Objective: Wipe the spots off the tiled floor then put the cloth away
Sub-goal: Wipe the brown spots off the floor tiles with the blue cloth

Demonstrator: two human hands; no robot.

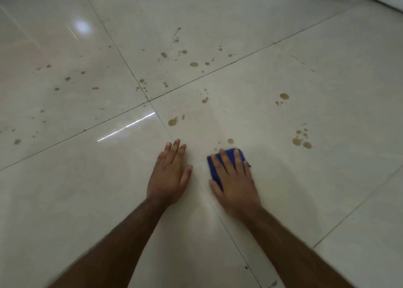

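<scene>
the left hand (169, 176) lies flat on the tiled floor (65, 200), fingers straight and close together, bracing. just right of it, the right hand (234, 178) presses one blue cloth (214, 167) down, fingers spread. best to keep the palm flat and sweep forward through the brown spots (173, 122); dozens remain, too many to count, across four tiles.

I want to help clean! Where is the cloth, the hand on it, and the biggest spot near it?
cloth (236, 152): head view, blue far edge past the fingertips.
right hand (234, 178): head view, back of the hand.
spot (230, 141): head view, middle of the brown drop.
</scene>
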